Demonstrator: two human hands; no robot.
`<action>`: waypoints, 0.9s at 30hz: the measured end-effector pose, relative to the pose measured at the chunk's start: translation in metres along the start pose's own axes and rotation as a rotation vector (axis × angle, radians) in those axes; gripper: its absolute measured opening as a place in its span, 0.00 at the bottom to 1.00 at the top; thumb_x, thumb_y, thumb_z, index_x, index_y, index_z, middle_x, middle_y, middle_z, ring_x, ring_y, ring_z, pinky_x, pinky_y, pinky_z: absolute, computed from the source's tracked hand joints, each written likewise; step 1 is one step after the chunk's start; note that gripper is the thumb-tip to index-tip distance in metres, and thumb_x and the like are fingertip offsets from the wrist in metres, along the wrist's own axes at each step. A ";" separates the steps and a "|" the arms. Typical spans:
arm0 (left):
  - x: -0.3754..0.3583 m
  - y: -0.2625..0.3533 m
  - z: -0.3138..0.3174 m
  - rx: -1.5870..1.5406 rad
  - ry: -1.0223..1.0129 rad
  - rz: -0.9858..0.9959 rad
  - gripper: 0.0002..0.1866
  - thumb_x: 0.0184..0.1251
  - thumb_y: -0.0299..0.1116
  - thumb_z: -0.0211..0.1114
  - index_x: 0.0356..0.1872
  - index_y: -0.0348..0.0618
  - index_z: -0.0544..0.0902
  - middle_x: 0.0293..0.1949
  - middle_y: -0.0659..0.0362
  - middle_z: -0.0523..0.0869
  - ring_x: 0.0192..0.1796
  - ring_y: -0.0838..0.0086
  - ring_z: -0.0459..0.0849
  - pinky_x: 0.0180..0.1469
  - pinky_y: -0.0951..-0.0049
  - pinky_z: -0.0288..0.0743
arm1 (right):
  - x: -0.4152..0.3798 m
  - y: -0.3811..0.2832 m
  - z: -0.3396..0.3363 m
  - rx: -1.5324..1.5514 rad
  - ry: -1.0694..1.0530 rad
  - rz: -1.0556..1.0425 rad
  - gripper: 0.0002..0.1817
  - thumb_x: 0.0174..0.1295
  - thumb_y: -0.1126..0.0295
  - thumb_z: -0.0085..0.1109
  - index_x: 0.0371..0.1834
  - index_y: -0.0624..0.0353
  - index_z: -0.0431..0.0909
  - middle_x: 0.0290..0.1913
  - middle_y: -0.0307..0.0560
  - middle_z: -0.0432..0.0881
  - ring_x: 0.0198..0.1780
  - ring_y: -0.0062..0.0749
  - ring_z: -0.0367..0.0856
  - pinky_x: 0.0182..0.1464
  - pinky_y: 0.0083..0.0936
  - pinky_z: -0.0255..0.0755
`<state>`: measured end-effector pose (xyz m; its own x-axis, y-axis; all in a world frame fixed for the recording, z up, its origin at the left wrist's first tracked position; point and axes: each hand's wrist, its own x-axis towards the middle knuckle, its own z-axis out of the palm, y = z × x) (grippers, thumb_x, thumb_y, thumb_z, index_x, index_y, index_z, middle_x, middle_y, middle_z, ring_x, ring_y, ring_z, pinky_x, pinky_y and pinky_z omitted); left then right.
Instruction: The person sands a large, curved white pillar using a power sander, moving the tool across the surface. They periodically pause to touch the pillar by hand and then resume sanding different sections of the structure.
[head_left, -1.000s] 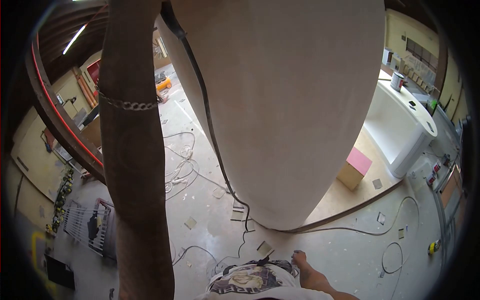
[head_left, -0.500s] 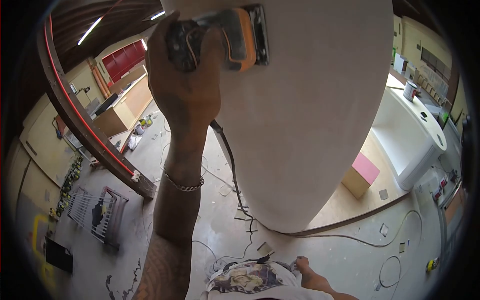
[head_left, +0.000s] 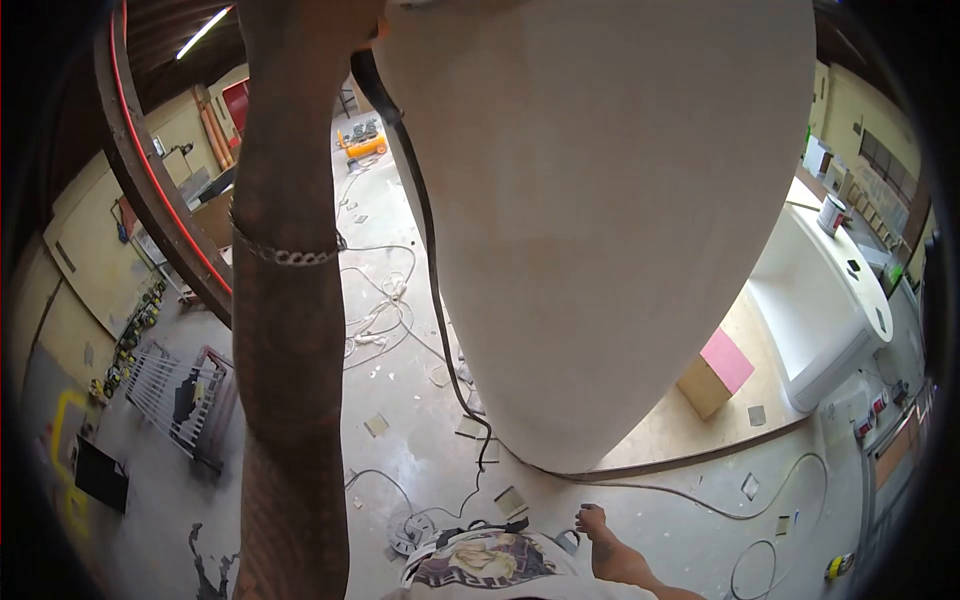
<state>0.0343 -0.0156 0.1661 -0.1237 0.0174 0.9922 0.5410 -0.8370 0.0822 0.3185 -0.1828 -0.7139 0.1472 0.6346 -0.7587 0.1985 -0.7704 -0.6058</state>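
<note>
My left arm reaches up the left side, a chain bracelet on its wrist. My left hand (head_left: 315, 25) is mostly cut off by the top edge. It is closed on the sander, of which only a small orange bit (head_left: 379, 36) shows beside the hand. From there the black power cord (head_left: 428, 210) hangs down along a large, smooth, off-white curved panel (head_left: 600, 230) that tapers toward the floor. My right hand (head_left: 591, 519) is low beside my printed shirt (head_left: 495, 560), away from the panel, its fingers loosely curled with nothing visible in them.
Cables (head_left: 385, 310) and sanding sheets (head_left: 511, 500) lie on the floor. A pink-topped block (head_left: 727, 360) sits on a wooden base (head_left: 690, 425). A white curved counter (head_left: 810, 300) carries a can (head_left: 832, 214). A metal rack (head_left: 180, 400) and a dark post (head_left: 165, 190) stand left.
My left hand and the sander have moved up, nearly out of view. More of the forearm and cord shows. My right hand stays low by my side.
</note>
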 end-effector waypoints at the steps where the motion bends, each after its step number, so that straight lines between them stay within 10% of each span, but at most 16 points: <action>1: -0.005 -0.002 0.002 0.080 0.050 0.015 0.21 0.70 0.39 0.68 0.57 0.33 0.81 0.44 0.53 0.86 0.43 0.72 0.85 0.46 0.69 0.80 | -0.003 -0.003 0.000 -0.008 -0.004 -0.005 0.24 0.69 0.76 0.51 0.69 0.58 0.75 0.46 0.57 0.88 0.35 0.43 0.88 0.34 0.39 0.86; 10: -0.151 -0.034 -0.016 0.120 0.058 -0.170 0.32 0.64 0.33 0.77 0.66 0.34 0.75 0.52 0.53 0.80 0.51 0.72 0.83 0.55 0.70 0.80 | 0.006 0.018 -0.010 0.106 -0.083 0.067 0.27 0.59 0.77 0.59 0.66 0.62 0.80 0.39 0.56 0.89 0.32 0.41 0.90 0.31 0.36 0.86; 13: -0.198 -0.033 -0.024 0.209 -0.031 -0.174 0.33 0.68 0.37 0.74 0.70 0.33 0.72 0.58 0.55 0.80 0.57 0.74 0.80 0.62 0.73 0.75 | 0.021 0.027 -0.016 0.056 -0.142 0.030 0.24 0.72 0.73 0.49 0.72 0.55 0.72 0.46 0.60 0.86 0.37 0.53 0.87 0.37 0.50 0.83; 16: -0.191 -0.029 -0.020 0.180 0.003 -0.148 0.32 0.62 0.31 0.76 0.67 0.34 0.75 0.53 0.50 0.79 0.54 0.64 0.81 0.58 0.65 0.77 | 0.036 0.027 -0.025 0.104 -0.128 0.045 0.24 0.72 0.74 0.50 0.72 0.54 0.72 0.48 0.60 0.86 0.38 0.53 0.87 0.38 0.49 0.83; 27: -0.021 0.004 0.000 -0.073 -0.049 -0.116 0.17 0.70 0.36 0.69 0.53 0.35 0.82 0.39 0.57 0.85 0.40 0.79 0.83 0.42 0.72 0.80 | -0.003 -0.013 -0.044 0.028 -0.047 0.055 0.25 0.69 0.74 0.51 0.71 0.57 0.74 0.47 0.57 0.87 0.37 0.45 0.87 0.40 0.44 0.86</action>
<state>0.0390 -0.0194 0.1452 -0.1407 0.1417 0.9799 0.4631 -0.8653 0.1917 0.3582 -0.1719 -0.6932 0.1118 0.5882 -0.8010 0.1641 -0.8059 -0.5689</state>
